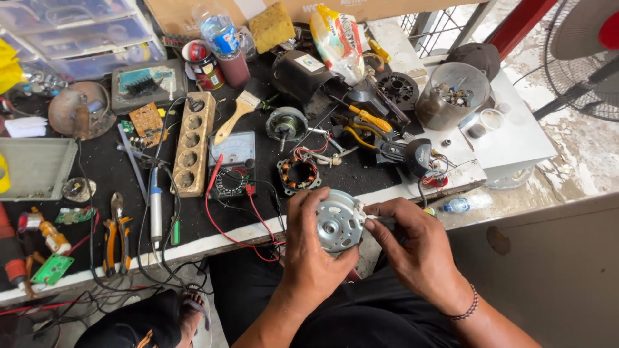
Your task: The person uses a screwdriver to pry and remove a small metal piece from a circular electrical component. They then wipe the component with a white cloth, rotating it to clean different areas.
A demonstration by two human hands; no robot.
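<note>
Left hand [313, 248] clasps the silver motor housing [336, 224]; right hand [412, 241] pinches its edge. The copper-wound stator [298, 173] lies apart on the table [103, 171], so reassembly looks unfinished.

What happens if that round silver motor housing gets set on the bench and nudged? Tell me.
The motor housing looks like cast metal, so probably stiff and fairly heavy for its size. Both the left hand and right hand grip it, hinting at weight. Its round rim might roll if stood on edge; laid flat it should stay put.
</note>
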